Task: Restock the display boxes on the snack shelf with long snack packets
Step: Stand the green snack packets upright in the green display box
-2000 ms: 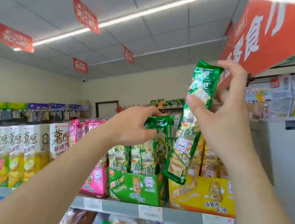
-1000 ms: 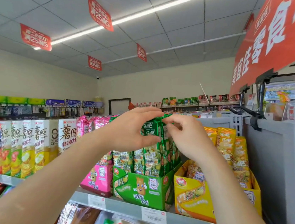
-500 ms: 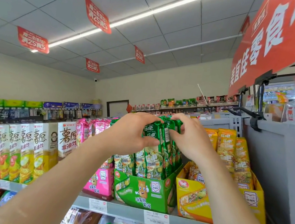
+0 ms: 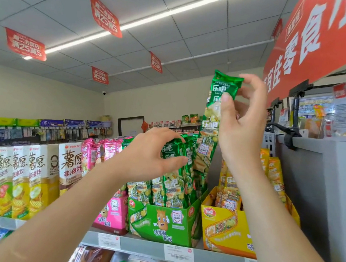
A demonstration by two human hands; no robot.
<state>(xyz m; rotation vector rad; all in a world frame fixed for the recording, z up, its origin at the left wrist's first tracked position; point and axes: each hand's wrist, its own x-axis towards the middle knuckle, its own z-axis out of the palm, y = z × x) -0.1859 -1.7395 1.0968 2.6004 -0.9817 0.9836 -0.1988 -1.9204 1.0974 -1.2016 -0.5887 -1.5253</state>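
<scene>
So closest to the camera you've got 2 bare forearms reaching up at the snack shelf (image 4: 142,245), the grey metal one with white price tags along its front edge. The right hand (image 4: 241,122) is up high, thumb and fingers (image 4: 225,106) pinched on the top part of 1 long shiny green snack packet (image 4: 211,124) that hangs upright above the green cardboard display box (image 4: 164,223), with its bottom end down among the packets already standing there. The left hand (image 4: 153,156) is lower, fingers curled round the tops of the standing green packets (image 4: 173,174), looks like it's holding them over to the left to keep a gap open.

My read: this is the slot-it-in step for the green box, packet half lined up and not yet seated. Next move needs the right hand to lower it straight into the gap without crumpling the foil or catching on the neighbours, then let go while the left hand squares the row up.

Just right of it sits a yellow cardboard display box (image 4: 227,233) with yellow packets, looks less full, so probably more to do there. Left of the green box is a pink one (image 4: 112,212), then tall chip cartons (image 4: 20,179). Way back there's red hanging promo signs (image 4: 104,14) under the ceiling
</scene>
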